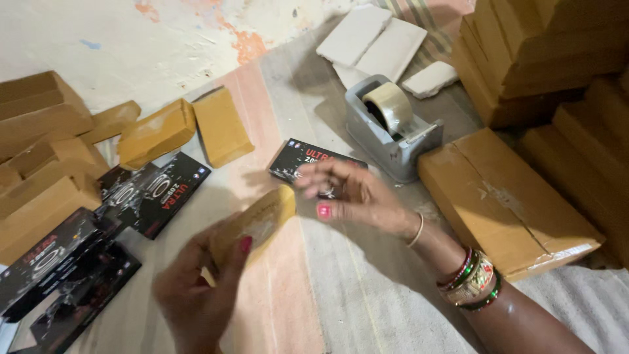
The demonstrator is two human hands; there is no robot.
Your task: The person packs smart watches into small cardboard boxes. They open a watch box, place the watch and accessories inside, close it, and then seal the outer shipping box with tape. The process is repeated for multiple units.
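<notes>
My left hand (pixel 196 288) grips a small brown cardboard box (pixel 262 219) by its near end, tilted up over the floor mat. My right hand (pixel 350 193), with bangles on the wrist, hovers just right of that box with fingers spread, holding nothing; whether it touches the box is unclear from blur. Just beyond the right hand lies a flat black printed box (pixel 298 157). A grey tape dispenser (pixel 393 128) with a roll of clear tape stands behind it.
Black printed boxes (pixel 151 190) lie at the left among brown cartons (pixel 39 131). Two small brown boxes (pixel 187 131) sit near the wall. A larger taped carton (pixel 504 200) and stacked cartons (pixel 544 52) are at the right. White slabs (pixel 380 42) lie at the back.
</notes>
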